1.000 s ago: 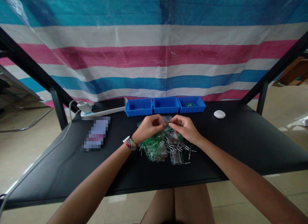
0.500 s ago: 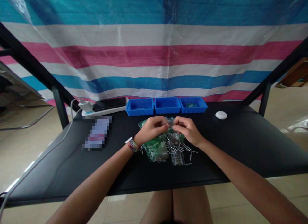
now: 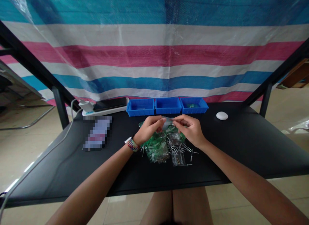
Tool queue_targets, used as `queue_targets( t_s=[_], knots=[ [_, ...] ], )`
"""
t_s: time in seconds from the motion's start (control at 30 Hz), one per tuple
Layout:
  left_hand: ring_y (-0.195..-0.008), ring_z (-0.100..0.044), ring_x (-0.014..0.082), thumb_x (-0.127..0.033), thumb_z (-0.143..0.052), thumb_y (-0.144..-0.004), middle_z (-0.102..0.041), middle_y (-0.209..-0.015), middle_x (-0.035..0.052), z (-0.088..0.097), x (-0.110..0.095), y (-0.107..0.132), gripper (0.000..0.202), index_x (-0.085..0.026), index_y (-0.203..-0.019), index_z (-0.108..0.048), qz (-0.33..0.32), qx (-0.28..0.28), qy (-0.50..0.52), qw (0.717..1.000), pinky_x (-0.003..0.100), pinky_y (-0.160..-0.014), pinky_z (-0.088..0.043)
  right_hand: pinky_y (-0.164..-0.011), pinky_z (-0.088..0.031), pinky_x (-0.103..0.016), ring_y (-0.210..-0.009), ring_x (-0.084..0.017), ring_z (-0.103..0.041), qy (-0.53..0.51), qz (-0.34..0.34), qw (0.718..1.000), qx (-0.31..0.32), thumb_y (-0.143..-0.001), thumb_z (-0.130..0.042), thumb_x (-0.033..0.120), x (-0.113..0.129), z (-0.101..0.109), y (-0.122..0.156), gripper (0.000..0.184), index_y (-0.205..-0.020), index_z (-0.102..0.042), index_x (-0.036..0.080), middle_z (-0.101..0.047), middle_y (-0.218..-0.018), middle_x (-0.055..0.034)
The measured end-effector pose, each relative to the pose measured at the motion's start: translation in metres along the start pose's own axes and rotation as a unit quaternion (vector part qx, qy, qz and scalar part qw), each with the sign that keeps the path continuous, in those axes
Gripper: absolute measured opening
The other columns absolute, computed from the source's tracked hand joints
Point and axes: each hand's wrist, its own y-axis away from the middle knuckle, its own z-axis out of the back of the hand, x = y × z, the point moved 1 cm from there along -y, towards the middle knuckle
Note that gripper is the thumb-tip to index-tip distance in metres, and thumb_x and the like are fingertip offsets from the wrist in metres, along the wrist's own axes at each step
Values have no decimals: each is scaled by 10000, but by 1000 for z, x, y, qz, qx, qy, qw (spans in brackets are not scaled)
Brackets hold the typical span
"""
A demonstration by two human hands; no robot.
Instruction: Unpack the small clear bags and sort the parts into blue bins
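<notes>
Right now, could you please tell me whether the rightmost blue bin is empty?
The rightmost blue bin is not empty: some small greenish pieces show inside.

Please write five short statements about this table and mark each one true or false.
1. Three blue bins stand in a row. True.
2. The left hand is inside a bin. False: it is near the green pile.
3. Clear plastic shows between the left hand and the right hand. True.
4. The white oval object lies left of the bins. False: it lies right of them.
5. Loose metal pins lie on the table. True.
</notes>
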Motion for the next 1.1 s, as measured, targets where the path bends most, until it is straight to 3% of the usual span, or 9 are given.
queue_targets(
  t_s=[0.07,0.13,0.27,0.4,0.57,0.7,0.9,0.97,1.1],
  knots=[
    [-574,-565,141,-613,-507,-1031,-614,-583,41,0,0,0,620,-170,-608,-604,11,-1,24,1000,271,-605,-448,-638,-542,-368,-674,-194,-645,72,68,995,-18,-961,-746,350,4,3,1,122,-996,-804,249,-744,-879,-58],
    [-619,-635,166,-647,-490,-1030,-694,-647,80,-1,-1,-1,634,-155,-689,-701,23,7,51,998,278,-612,-477,-724,-573,-408,-776,-223,-665,124,122,985,-16,-974,-722,297,7,6,2,99,-1008,-813,276,-743,-945,-75],
    [-678,-682,168,-576,-698,-947,-769,-763,73,-4,-2,-2,438,-164,-811,-754,12,0,58,998,268,-635,-519,-804,-601,-438,-875,-238,-676,147,150,978,-10,-978,-692,240,6,7,1,150,-1062,-801,298,-717,-1060,-89],
    [-626,-650,137,-522,-741,-936,-762,-729,52,-6,0,-2,382,-163,-806,-731,-4,-37,55,998,242,-605,-505,-757,-597,-388,-817,-197,-679,80,84,992,-56,-966,-703,301,1,8,-2,202,-1163,-724,257,-686,-1119,-88],
    [-671,-688,148,-521,-711,-966,-766,-765,53,-8,1,-1,380,-164,-838,-736,-20,-48,31,998,246,-626,-519,-565,-513,-303,-625,-155,-617,-76,-65,995,24,-929,-742,463,-3,5,-4,264,-1005,-688,217,-677,-811,-18],
    [-710,-699,158,-539,-701,-969,-766,-800,55,-10,1,-1,394,-163,-860,-746,-16,-35,20,999,247,-636,-522,-531,-498,-294,-574,-139,-585,-89,-72,993,10,-853,-812,483,-2,1,-4,308,-927,-683,214,-669,-772,-5],
    [-571,-616,147,-639,-558,-1015,-670,-630,41,-7,5,-1,567,-155,-756,-699,-1,-87,34,996,259,-560,-470,-526,-484,-317,-580,-162,-585,-10,-9,999,-29,-932,-758,406,0,4,0,169,-962,-721,244,-665,-768,-17],
    [-555,-598,142,-619,-576,-1009,-651,-587,41,-6,3,-1,570,-155,-701,-693,6,-76,26,997,262,-568,-466,-584,-515,-347,-624,-174,-599,51,47,997,-38,-962,-728,364,2,6,2,108,-977,-742,258,-687,-841,-37],
    [-629,-656,154,-523,-719,-933,-726,-690,51,-7,-2,-1,405,-159,-756,-718,6,-35,49,998,261,-607,-506,-691,-549,-393,-706,-203,-608,149,124,981,-25,-995,-676,321,6,6,5,103,-994,-771,279,-705,-906,-57]
  ],
)
